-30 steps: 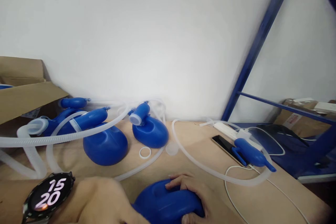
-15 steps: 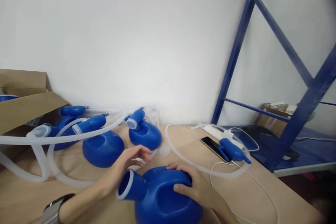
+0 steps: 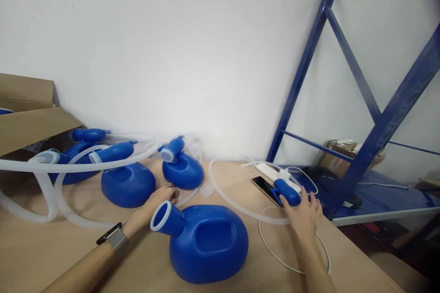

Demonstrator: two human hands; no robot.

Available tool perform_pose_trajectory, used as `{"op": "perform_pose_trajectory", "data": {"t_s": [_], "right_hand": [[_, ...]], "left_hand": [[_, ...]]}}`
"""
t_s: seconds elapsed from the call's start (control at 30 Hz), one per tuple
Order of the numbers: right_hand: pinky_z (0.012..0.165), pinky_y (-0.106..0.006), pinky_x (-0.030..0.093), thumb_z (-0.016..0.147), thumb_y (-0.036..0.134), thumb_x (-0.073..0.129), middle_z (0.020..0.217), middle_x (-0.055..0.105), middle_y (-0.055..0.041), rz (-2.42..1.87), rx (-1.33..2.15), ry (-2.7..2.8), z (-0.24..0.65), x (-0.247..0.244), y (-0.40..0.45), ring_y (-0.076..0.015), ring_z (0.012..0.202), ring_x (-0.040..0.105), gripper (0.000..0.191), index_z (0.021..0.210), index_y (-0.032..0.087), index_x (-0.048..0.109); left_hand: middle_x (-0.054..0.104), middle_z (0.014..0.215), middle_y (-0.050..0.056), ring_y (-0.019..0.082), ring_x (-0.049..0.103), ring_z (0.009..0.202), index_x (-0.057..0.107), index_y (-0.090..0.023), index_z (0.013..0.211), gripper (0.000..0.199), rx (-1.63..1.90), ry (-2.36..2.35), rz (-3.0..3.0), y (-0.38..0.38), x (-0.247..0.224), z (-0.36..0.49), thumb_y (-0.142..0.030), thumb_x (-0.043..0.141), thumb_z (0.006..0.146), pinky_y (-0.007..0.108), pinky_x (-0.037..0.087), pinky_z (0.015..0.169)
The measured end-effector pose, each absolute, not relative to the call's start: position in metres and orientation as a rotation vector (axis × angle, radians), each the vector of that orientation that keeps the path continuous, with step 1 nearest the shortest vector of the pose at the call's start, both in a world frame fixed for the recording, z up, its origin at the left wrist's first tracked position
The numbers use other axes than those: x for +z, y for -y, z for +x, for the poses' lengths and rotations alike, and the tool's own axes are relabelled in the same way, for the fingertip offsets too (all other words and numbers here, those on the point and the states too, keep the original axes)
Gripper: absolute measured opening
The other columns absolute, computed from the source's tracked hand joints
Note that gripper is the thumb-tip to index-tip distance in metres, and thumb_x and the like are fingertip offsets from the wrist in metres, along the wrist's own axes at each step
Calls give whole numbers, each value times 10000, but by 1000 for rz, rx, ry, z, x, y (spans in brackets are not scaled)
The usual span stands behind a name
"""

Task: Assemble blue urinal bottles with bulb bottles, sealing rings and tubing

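A large blue plastic bottle (image 3: 209, 249) with a wide, uncapped angled neck and a recessed grip lies near the front of the table, untouched. Behind its neck, my left hand (image 3: 161, 197) has curled fingers at a small pale ring-shaped piece (image 3: 179, 193), beside a translucent tube. My right hand (image 3: 304, 213) reaches over a small blue bulb-shaped part (image 3: 287, 191) on the right, thumb and fingers apart on either side of its near end. That end is partly hidden by the hand. A translucent hose (image 3: 237, 208) runs along the table toward this part.
Several blue bottles with hoses, one of them here (image 3: 129, 185), stand at the back left by an open cardboard box (image 3: 30, 128). A round clear lid (image 3: 206, 190) lies midtable. A phone (image 3: 264, 187), power strip (image 3: 266, 171) and white cable sit right, before a blue metal rack (image 3: 309, 50).
My right hand has left the large blue bottle and moved right to the small blue part. My left hand has lowered to the table behind the bottle's neck. The camera view has shifted slightly.
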State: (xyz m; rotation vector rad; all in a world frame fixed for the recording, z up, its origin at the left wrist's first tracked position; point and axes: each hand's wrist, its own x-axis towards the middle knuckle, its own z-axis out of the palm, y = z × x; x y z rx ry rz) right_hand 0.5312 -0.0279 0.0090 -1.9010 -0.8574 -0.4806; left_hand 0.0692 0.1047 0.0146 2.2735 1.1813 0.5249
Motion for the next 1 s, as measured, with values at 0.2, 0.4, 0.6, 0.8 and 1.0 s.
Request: {"op": "perform_pose_trajectory", "data": {"t_s": [0.2,0.4,0.6,0.8,1.0], "right_hand": [[1099,-698,378,736,679,512,1146,720,-262,-2111,-180,737,568,-13,44,-531,1227,591,706,1155,146,711],[963,-617,524,652,697,627,916,695,-183,-1692,-238,489,549,17,43,-431,989,671,591,950,187,647],[746,-425,589,553,742,860,994,730,-134,-1192,41,611,473,92,19,-308,926,698,714,950,185,657],[571,-249,512,757,642,851,1011,776,-110,-903,254,1004,346,172,-4,-173,732,671,522,970,199,676],[615,-266,549,772,580,879,1081,783,-125,-790,359,1029,305,183,2,-247,965,723,454,948,215,673]], "left_hand": [[665,944,79,225,600,898,566,-193,739,400,542,-1183,2199,-108,35,62,-575,551,856,347,495,855],[712,995,46,216,636,965,636,-201,898,509,615,-1076,2041,-97,100,50,-692,505,898,328,506,884],[737,1163,62,225,676,1079,696,-228,1182,523,942,-767,1650,-52,161,44,-620,729,837,330,595,909],[681,1394,69,227,697,1142,583,-331,1462,700,1136,-750,1551,-34,167,49,-630,740,849,383,605,1028],[643,1459,16,228,603,1352,626,-396,1418,597,1257,-634,1574,-22,167,52,-603,747,872,323,594,1079]]}}
